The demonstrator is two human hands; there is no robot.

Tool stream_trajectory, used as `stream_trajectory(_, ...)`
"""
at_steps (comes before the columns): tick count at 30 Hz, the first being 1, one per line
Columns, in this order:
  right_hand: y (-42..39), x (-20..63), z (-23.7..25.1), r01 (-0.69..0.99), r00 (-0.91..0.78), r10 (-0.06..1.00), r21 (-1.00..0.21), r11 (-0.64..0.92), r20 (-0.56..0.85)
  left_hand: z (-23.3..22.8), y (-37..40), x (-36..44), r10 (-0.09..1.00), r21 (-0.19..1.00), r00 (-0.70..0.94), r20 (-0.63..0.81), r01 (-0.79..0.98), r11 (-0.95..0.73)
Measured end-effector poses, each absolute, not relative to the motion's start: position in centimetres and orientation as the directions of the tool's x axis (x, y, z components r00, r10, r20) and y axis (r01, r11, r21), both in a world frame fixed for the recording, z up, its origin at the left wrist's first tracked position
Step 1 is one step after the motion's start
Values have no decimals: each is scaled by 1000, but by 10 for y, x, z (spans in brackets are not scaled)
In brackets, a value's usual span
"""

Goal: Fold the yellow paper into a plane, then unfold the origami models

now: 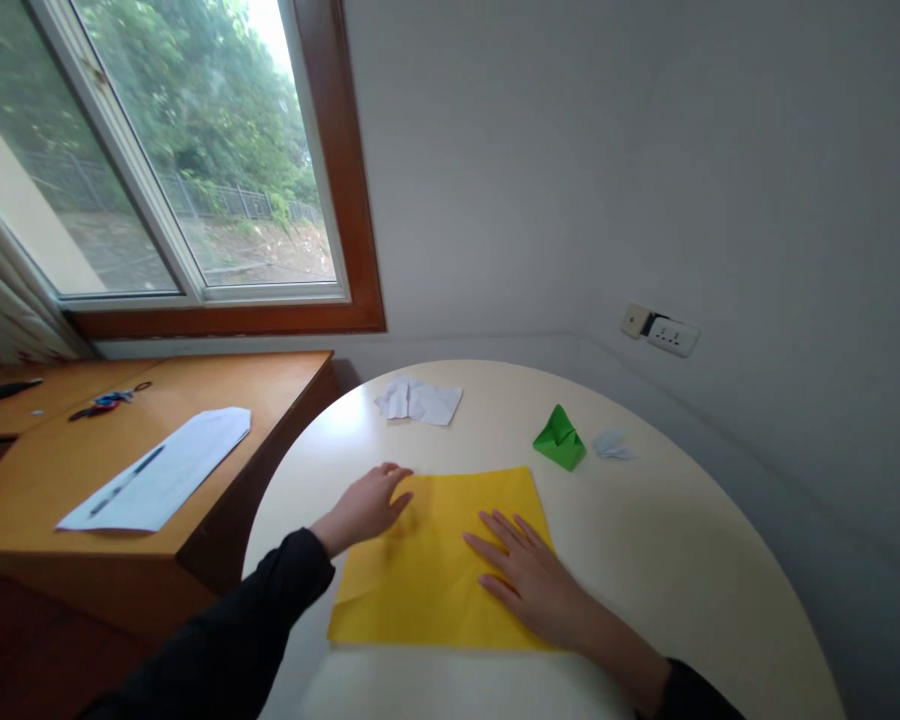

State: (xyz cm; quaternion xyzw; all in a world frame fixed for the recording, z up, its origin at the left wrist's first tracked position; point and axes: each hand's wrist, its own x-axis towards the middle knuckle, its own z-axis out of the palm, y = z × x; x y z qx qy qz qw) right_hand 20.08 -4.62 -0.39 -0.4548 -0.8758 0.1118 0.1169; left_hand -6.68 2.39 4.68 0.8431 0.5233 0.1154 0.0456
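A yellow sheet of paper (435, 560) lies flat on the round cream table (667, 560) in front of me. My left hand (367, 503) rests at the sheet's far left corner, fingers on its edge. My right hand (529, 575) lies flat, palm down, on the sheet's right half with fingers spread. Neither hand grips anything.
Beyond the sheet sit a green folded paper shape (560, 439), a small pale folded paper (613, 444) and a crumpled white paper (418, 401). A wooden desk (60, 470) at left holds a white sheet with a pen (161, 470) and scissors (109, 402). A wall socket (671, 335) is at right.
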Motion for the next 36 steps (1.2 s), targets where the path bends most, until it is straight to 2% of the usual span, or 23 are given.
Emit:
stream_trajectory(2,-46,201,-5,766,-561,822,-313,561,99,55,65,-75,919,91,367,142,920,-381)
stream_trajectory(7,-46,204,-8,758,-578,810,-306,577,95,53,141,-83,945,-9,304,120,952,-305)
stream_trajectory(12,-42,210,-24,712,-626,765,-290,640,151,38,165,-82,945,-96,320,71,945,-313)
stream_trajectory(18,-34,213,-41,657,-707,684,-188,730,180,36,177,-82,923,-173,384,36,912,-373)
stream_trajectory(23,-31,213,-48,627,-726,635,-125,769,265,48,178,-78,915,-199,377,141,917,-347)
stream_trajectory(27,-30,211,-55,640,-721,602,-4,769,342,50,178,-64,885,-191,410,222,908,-373)
stream_trajectory(30,-30,210,-59,661,-709,579,94,744,402,40,180,-54,852,-175,474,222,879,-444)
stream_trajectory(36,-31,210,-56,661,-713,537,176,730,450,28,186,-53,828,-129,529,184,848,-514)
